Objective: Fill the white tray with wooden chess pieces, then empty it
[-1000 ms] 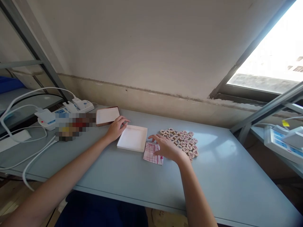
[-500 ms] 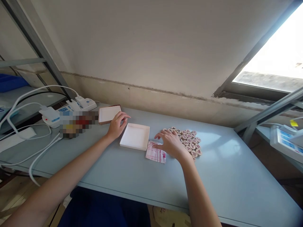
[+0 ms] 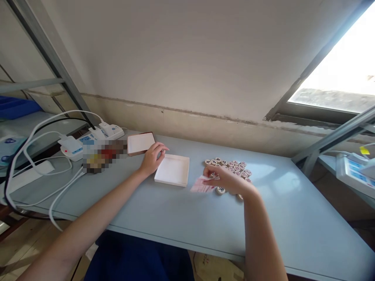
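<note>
My right hand point(image 3: 224, 179) pinches a folded sheet point(image 3: 202, 184), white with red lines and a red character, by its upper right corner. Under and behind that hand lie several round Chinese chess pieces point(image 3: 238, 168), grouped flat on the table with red or dark characters; the hand hides some of them. A shallow white box point(image 3: 172, 170) sits to the left of the sheet, its inside bare. My left hand point(image 3: 152, 158) rests at the box's left rim, fingers loosely stretched and holding nothing I can see.
A box lid point(image 3: 141, 143) with brown edges lies behind my left hand. Power strips point(image 3: 111, 132) and white cables point(image 3: 66, 183) crowd the left of the grey-blue table point(image 3: 181, 222). A wall point(image 3: 187, 113) runs along the back, with a metal post point(image 3: 310, 162) at the right.
My right hand has closed on the folded sheet and drawn it to the right, away from the box. My left hand stays by the box's left rim.
</note>
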Demonstrator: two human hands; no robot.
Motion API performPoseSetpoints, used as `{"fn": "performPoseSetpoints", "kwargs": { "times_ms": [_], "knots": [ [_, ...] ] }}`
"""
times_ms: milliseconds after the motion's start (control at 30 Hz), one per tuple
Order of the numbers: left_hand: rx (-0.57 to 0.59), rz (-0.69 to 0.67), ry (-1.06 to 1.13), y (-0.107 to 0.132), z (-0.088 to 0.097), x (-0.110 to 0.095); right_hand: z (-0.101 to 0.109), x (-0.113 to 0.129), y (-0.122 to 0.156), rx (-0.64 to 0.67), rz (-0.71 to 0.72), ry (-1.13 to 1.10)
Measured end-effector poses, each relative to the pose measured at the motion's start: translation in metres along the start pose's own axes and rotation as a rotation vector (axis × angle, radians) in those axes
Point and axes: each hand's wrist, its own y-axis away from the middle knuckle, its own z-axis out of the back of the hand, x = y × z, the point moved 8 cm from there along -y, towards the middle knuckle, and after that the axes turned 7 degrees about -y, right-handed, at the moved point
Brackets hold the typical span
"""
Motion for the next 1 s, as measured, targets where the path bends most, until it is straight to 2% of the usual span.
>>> {"fn": "performPoseSetpoints", "kwargs": {
  "times_ms": [100, 200, 333, 433, 567, 767, 867, 1000],
  "knots": [
    [0.030, -0.009, 0.046, 0.000, -0.001, -0.004, 0.015, 0.014, -0.003, -0.090, 0.094, -0.266],
    [0.086, -0.023, 0.127, 0.000, -0.004, -0.009, 0.007, 0.025, -0.030, -0.169, 0.165, -0.331],
    [0.167, -0.001, 0.174, -0.001, -0.009, -0.006, -0.030, 0.028, -0.075, -0.229, 0.135, -0.117],
    [0.216, 0.013, 0.181, -0.002, -0.015, 0.001, -0.053, 0.025, -0.091, -0.291, 0.082, 0.143],
    [0.300, -0.002, 0.207, 0.000, -0.026, 0.005, -0.068, 0.026, -0.090, -0.353, 0.081, 0.350],
    [0.439, -0.007, 0.296, 0.007, -0.037, 0.005, -0.073, 0.026, -0.089, -0.342, 0.099, 0.378],
    [0.408, -0.023, 0.287, 0.004, -0.031, 0.003, -0.072, 0.026, -0.088, -0.330, 0.116, 0.366],
    [0.376, -0.075, 0.148, 0.003, -0.027, 0.004, -0.071, 0.027, -0.086, -0.342, 0.137, 0.348]
  ]
}}
